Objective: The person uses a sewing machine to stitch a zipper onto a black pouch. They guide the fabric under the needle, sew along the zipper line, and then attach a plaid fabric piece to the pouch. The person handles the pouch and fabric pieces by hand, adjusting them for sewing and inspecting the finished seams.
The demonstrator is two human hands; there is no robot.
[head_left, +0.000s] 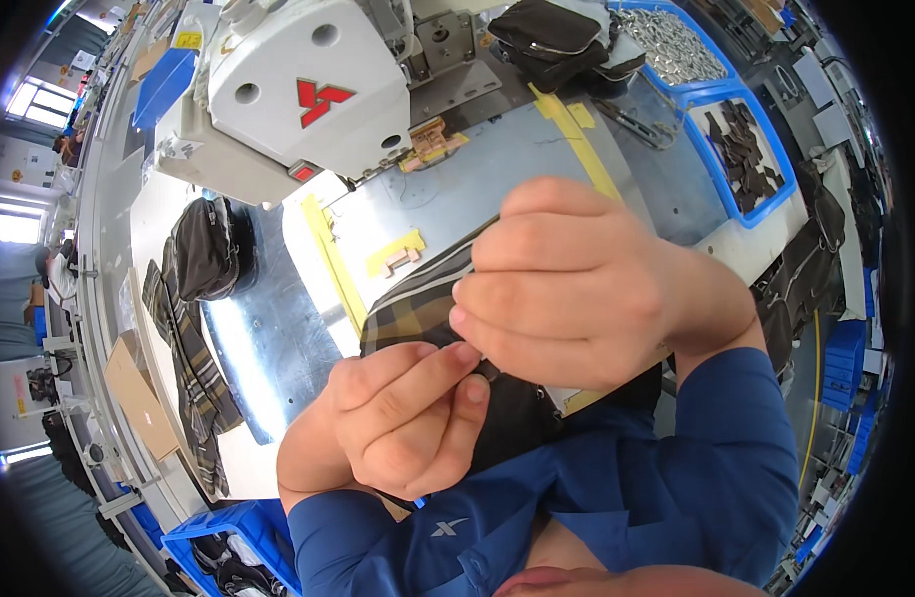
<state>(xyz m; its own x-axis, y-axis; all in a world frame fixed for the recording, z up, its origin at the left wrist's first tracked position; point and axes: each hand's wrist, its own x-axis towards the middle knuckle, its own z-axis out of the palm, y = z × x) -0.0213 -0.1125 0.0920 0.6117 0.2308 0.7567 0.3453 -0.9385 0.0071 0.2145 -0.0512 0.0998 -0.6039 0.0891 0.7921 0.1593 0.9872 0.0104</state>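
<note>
My right hand point(567, 294) is curled over a plaid and black fabric piece point(423, 303) in front of me, fingertips bunched near its middle. My left hand point(408, 413), just lower left, pinches at the same piece beside the right fingertips; any small part between them is hidden. Beyond the hands stands a white industrial sewing machine point(278, 80) over a metal plate point(467, 169) edged with yellow tape. A small pink-tan jig piece point(401, 261) sits on yellow tape there.
Plaid fabric point(194, 388) and a black pouch point(204, 249) lie left. Black pouches point(547, 40) sit back right near blue trays of silver parts point(666, 45) and dark pieces point(736, 149). A blue crate point(229, 542) stands lower left, cardboard point(139, 393) beside the table.
</note>
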